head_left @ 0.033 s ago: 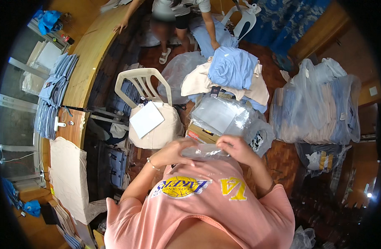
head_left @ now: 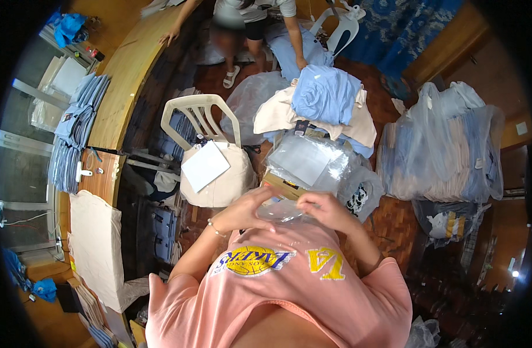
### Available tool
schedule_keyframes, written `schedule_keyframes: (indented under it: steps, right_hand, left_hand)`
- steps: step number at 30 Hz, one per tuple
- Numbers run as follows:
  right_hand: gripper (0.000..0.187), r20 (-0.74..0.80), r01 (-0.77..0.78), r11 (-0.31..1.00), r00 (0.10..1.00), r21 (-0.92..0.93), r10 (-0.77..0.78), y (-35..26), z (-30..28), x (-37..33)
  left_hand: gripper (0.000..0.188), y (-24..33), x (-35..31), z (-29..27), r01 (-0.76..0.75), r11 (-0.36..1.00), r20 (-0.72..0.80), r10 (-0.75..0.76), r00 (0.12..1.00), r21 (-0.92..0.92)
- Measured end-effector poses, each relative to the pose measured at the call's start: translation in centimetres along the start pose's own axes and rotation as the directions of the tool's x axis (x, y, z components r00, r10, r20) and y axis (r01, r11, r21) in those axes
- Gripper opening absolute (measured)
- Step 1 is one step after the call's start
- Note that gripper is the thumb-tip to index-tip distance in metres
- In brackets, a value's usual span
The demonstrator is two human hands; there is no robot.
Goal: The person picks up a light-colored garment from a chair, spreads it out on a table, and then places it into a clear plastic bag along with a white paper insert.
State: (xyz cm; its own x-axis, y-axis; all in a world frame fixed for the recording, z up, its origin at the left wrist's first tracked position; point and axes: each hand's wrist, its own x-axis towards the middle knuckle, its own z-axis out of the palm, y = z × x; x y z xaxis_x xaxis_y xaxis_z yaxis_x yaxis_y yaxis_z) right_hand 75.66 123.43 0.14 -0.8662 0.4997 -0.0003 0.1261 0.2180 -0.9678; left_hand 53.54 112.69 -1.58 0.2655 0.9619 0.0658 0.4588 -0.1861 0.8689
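Both hands, left hand (head_left: 243, 213) and right hand (head_left: 327, 210), grasp a crinkled clear plastic bag (head_left: 283, 210), just before the white plastic chair (head_left: 205, 124).

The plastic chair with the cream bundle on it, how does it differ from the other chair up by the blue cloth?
The near chair is cream, and a cream bundle topped by a white sheet fills its seat. The far chair is white, its seat hidden from view. Both are slatted plastic chairs.

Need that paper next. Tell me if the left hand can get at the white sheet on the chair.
Probably yes. The left hand is beside the white sheet, which lies uncovered on the cream bundle on the plastic chair; nothing lies between them.
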Motion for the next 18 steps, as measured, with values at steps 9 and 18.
schedule_keyframes:
  steps: [9, 18]
  right_hand:
    - [0.015, -0.048, -0.029, 0.994, 0.998, 0.107, 0.034, 0.6, 2.2, 0.3]
    - [0.013, 0.145, -0.085, 0.994, 0.987, 0.063, 0.075, 6.1, 1.3, -0.4]
  left_hand:
    - [0.018, 2.4, 1.6, 0.9, 0.249, 0.936, -0.014, -0.26, 0.965, -0.251]
    - [0.01, 2.4, 0.5, -0.5, 0.284, 0.911, -0.049, -0.312, 0.949, -0.298]
